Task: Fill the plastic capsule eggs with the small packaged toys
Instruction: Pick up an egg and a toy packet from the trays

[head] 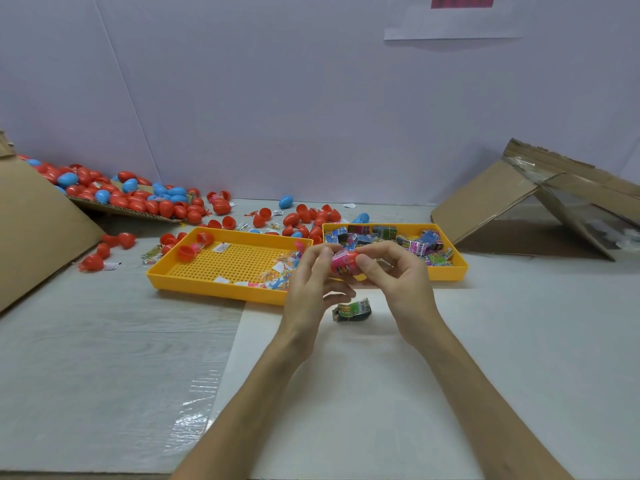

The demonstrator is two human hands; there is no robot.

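A person's left hand (pixel 311 282) and right hand (pixel 398 275) meet above a grey table (pixel 104 341), both pinching one red plastic capsule egg (pixel 349 264) between thumb and curled fingers, with a pink printed toy packet (pixel 337 258) poking from its open side. At 6 o'clock below the hands, a green-and-black toy packet (pixel 351 310) lies on a white sheet (pixel 346 393). At 9 o'clock from the hands sits a perforated yellow plastic tray (pixel 207 289) holding loose clear-wrapped toys (pixel 277 275). At 1 o'clock, a second yellow tray (pixel 446 273) is heaped with printed packets (pixel 381 235). A pile of red and blue eggs (pixel 138 199) spreads at 10 o'clock beside a brown cardboard flap (pixel 34 230). A cardboard box (pixel 485 202) lies at 2 o'clock.
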